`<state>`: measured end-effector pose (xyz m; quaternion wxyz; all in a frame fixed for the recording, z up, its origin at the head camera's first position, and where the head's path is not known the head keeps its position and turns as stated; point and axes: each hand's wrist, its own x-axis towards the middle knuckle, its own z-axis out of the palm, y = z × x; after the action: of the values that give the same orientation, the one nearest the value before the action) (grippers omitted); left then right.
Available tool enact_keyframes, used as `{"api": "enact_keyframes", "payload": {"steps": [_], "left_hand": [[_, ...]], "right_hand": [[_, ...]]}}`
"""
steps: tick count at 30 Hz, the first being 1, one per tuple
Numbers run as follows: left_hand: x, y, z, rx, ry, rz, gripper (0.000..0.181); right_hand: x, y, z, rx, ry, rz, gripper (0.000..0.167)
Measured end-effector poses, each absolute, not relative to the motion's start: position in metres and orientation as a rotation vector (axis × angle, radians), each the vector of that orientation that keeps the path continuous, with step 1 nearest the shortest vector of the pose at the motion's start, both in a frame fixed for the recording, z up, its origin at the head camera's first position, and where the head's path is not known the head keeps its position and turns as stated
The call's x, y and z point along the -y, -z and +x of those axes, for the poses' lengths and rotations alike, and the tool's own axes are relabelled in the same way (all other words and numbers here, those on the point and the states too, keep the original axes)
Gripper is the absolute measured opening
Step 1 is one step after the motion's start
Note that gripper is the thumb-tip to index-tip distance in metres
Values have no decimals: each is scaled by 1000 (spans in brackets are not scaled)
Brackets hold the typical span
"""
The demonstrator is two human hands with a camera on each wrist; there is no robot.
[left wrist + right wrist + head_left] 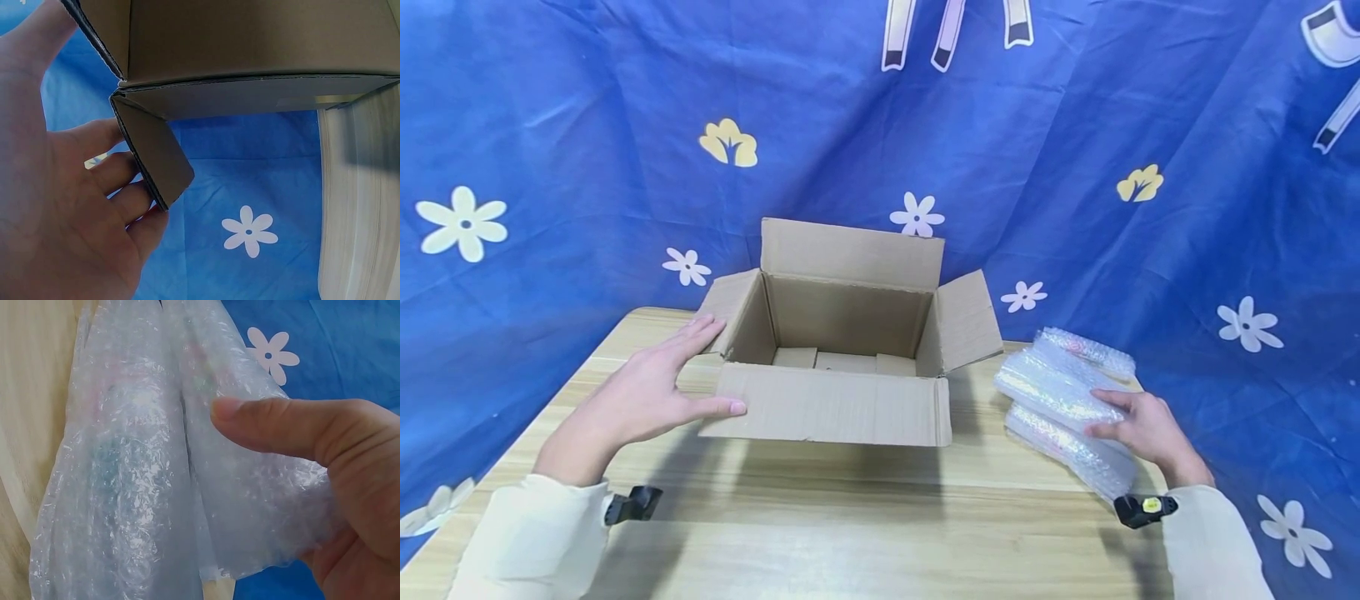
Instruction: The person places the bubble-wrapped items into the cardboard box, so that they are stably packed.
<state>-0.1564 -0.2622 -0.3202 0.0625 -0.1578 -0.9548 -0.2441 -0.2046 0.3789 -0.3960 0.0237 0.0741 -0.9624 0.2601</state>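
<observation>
Blue flowered cloth [820, 108] behind the table [820, 533] | my right hand [1146, 427] pinches the middle bubble-wrapped package [1051, 388] by the right edge, long axis slanting far-left to near-right | open cardboard box [850, 312] leftward, toward the back edge | my left hand [642, 385], fingers extended, touches its flaps [842, 404]

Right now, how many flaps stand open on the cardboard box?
4: back flap, right flap, left flap and front flap; the left hand touches the last two. None is fully hidden.

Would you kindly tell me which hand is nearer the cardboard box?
Left: the left hand touches the cardboard box at its left; the right hand is off to its right, holding bubble wrap.
</observation>
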Motion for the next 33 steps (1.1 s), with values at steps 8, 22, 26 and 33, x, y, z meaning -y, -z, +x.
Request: {"api": "enact_keyframes", "payload": {"steps": [8, 22, 26, 33], "left_hand": [[262, 320, -157, 2882, 733, -475, 115], [263, 320, -156, 2914, 763, -474, 115], [262, 319, -156, 2913, 759, -470, 116], [262, 320, -155, 2908, 762, -478, 115]], "right_hand": [[-378, 392, -203, 2937, -774, 197, 63], [-370, 351, -195, 2908, -795, 225, 64], [-366, 332, -193, 2872, -778, 246, 63], [-370, 296, -191, 2824, -745, 195, 64]]}}
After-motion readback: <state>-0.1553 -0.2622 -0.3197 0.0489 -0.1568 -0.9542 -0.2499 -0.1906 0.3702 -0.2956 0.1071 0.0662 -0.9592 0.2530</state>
